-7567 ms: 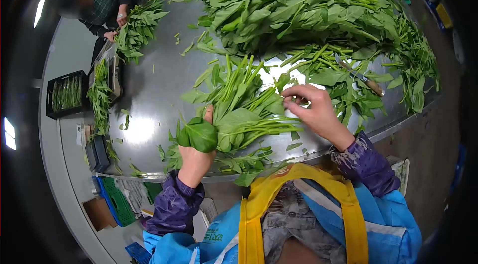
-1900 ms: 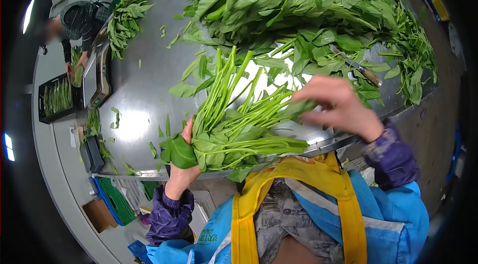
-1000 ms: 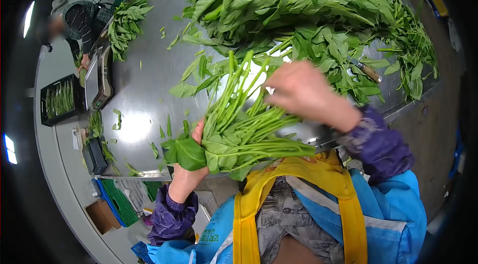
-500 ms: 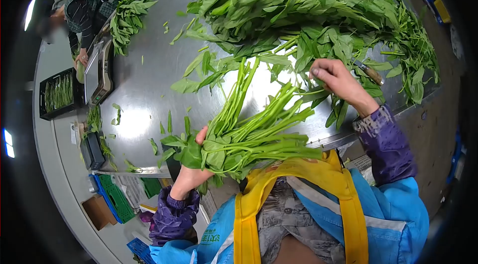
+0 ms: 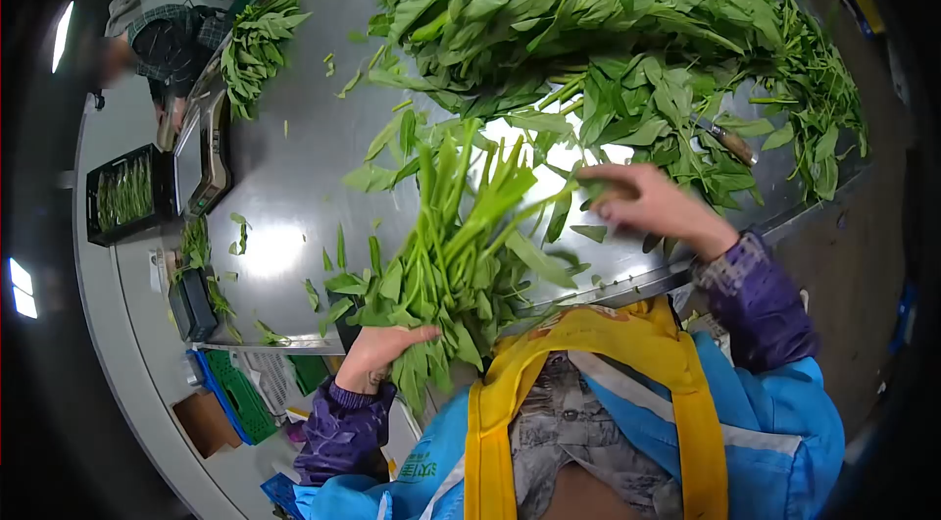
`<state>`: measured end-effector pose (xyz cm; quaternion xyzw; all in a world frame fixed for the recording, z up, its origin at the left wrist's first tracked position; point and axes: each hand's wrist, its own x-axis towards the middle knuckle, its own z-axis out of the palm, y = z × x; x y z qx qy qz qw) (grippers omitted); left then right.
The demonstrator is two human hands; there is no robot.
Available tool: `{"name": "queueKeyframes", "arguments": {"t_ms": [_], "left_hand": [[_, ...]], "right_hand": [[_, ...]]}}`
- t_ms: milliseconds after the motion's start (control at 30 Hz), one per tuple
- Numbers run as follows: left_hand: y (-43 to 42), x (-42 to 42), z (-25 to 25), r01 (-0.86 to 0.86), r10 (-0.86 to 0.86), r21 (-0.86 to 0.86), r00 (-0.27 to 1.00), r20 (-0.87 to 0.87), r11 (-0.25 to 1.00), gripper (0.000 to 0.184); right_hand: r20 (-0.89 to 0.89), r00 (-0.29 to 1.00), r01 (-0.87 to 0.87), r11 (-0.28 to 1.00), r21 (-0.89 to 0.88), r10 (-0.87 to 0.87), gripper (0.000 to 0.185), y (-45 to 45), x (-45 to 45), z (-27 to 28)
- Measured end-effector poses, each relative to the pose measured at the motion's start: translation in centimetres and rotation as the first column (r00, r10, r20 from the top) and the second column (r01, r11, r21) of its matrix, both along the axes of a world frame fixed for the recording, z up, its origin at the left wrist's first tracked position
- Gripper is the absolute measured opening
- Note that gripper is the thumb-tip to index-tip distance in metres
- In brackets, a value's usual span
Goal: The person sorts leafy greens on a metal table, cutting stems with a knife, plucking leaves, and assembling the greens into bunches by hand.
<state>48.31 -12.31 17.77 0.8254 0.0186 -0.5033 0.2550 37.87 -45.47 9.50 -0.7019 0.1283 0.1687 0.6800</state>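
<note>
My left hand (image 5: 385,351) is wrapped round the leafy part of a bunch of water spinach (image 5: 451,265), its thumb lying across the leaves. The pale green stems point up and to the right over the steel table's near edge. By the stem ends, my right hand (image 5: 652,208) has its index finger stretched out and its thumb bent below; it looks open, slightly blurred. One stem tip comes close to that index finger, and whether they touch is unclear. A loose leaf (image 5: 588,232) is just below the fingers. A large heap of water spinach (image 5: 588,5) lies beyond both hands.
A wooden-handled knife (image 5: 725,140) lies among loose leaves on the steel table (image 5: 294,177). At the left are a scale (image 5: 204,152), a black crate of greens (image 5: 123,195) and a smaller bunch (image 5: 257,54). Another person (image 5: 176,45) stands beside the scale.
The bunch has turned more upright, its stems swinging up and left and gathering closer. My right hand has moved down and its index finger has straightened out. The other person's hands have shifted.
</note>
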Motion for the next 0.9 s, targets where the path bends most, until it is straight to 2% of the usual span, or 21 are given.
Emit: {"name": "queueKeyframes", "arguments": {"t_ms": [33,100,167,200,233,267,300,333,367,400,433,467,500,567,600,633,700,767,833,900], "left_hand": [[-0.8,0.2,0.6,-0.063,0.088,0.225,0.991,-0.104,0.972,0.055],[0.4,0.1,-0.5,-0.076,0.101,0.226,0.99,-0.103,0.971,0.051],[-0.1,-0.3,-0.6,-0.181,0.196,0.146,0.977,-0.089,0.973,0.051],[-0.1,-0.7,-0.7,-0.2,0.203,0.056,0.978,-0.051,0.978,0.05],[-0.6,-0.7,-0.4,-0.198,0.201,0.054,0.978,-0.05,0.979,0.05],[-1.7,-0.5,0.6,-0.125,0.137,0.147,0.988,-0.072,0.981,0.051],[-2.2,-0.4,1.1,-0.05,0.075,0.239,0.992,-0.1,0.97,0.051],[-1.5,-0.4,0.5,-0.056,0.079,0.22,0.992,-0.097,0.974,0.049],[0.0,-0.4,-0.6,-0.062,0.085,0.219,0.992,-0.097,0.974,0.049],[1.9,-0.5,-1.9,-0.161,0.176,0.166,0.981,-0.082,0.973,0.048],[3.4,-0.7,-3.1,-0.257,0.266,0.11,0.961,-0.071,0.96,0.046],[4.2,-0.9,-3.8,-0.345,0.34,-0.026,0.934,-0.112,0.938,0.044],[3.6,-1.0,-3.4,-0.351,0.346,-0.028,0.931,-0.112,0.936,0.044],[1.8,-1.0,-2.2,-0.579,0.571,-0.01,0.807,-0.148,0.815,0.033],[2.3,-1.2,-2.8,-0.485,0.471,-0.111,0.872,-0.132,0.867,0.037],[1.9,-0.9,-2.7,-0.481,0.466,-0.116,0.875,-0.134,0.869,0.037],[0.9,-0.8,-2.3,-0.359,0.366,0.101,0.929,-0.059,0.928,0.038],[-0.1,-0.9,-1.5,-0.35,0.356,0.071,0.93,-0.091,0.934,0.043],[-1.6,-0.7,-0.2,-0.252,0.267,0.132,0.958,-0.104,0.959,0.044],[-0.8,-0.4,-0.7,-0.241,0.261,0.139,0.955,-0.144,0.96,0.043]], "right_hand": [[-0.096,0.993,-0.044,0.977,0.208,0.065,0.068,1.1,0.2,1.1],[-0.062,0.998,0.025,0.986,0.164,-0.015,0.075,4.0,0.8,0.7],[-0.061,0.997,0.044,0.99,0.137,-0.035,0.078,5.8,2.0,1.2],[-0.087,0.994,-0.041,0.975,0.22,0.061,0.075,6.6,2.8,1.7],[-0.104,0.981,-0.122,0.945,0.303,0.161,0.073,7.0,3.2,1.9],[-0.044,0.968,-0.229,0.937,0.263,0.249,0.058,7.1,3.9,0.9],[-0.068,0.989,-0.107,0.961,0.254,0.128,0.049,6.7,3.9,0.3],[-0.092,0.996,0.015,0.97,0.243,0.007,0.042,5.9,3.9,-0.1],[0.045,0.963,0.235,0.907,0.35,-0.267,0.032,4.4,3.5,0.2],[-0.155,0.888,0.448,0.739,0.502,-0.433,0.026,1.3,3.8,-0.2],[-0.105,0.832,0.489,0.631,0.602,-0.545,0.022,-1.6,4.1,1.1],[-0.041,0.85,0.395,0.585,0.708,-0.525,0.022,-4.3,3.6,0.5],[0.028,0.859,0.29,0.53,0.797,-0.511,0.023,-5.6,3.6,1.1],[-0.008,0.874,0.453,0.809,0.374,-0.486,0.022,-2.6,3.3,2.6],[0.101,0.927,0.319,0.903,0.289,-0.36,0.027,-0.3,3.4,1.5],[0.001,0.93,0.359,0.912,0.197,-0.367,0.031,3.2,3.5,2.2],[-0.062,0.984,0.176,0.96,0.216,-0.166,0.034,7.1,3.6,2.4],[-0.083,0.996,0.003,0.978,0.208,0.015,0.037,8.9,4.5,0.8],[-0.018,0.999,0.054,0.962,0.266,-0.051,0.036,8.7,4.7,1.6],[-0.081,0.984,-0.16,0.987,0.02,0.161,0.039,7.1,4.7,1.4]]}}
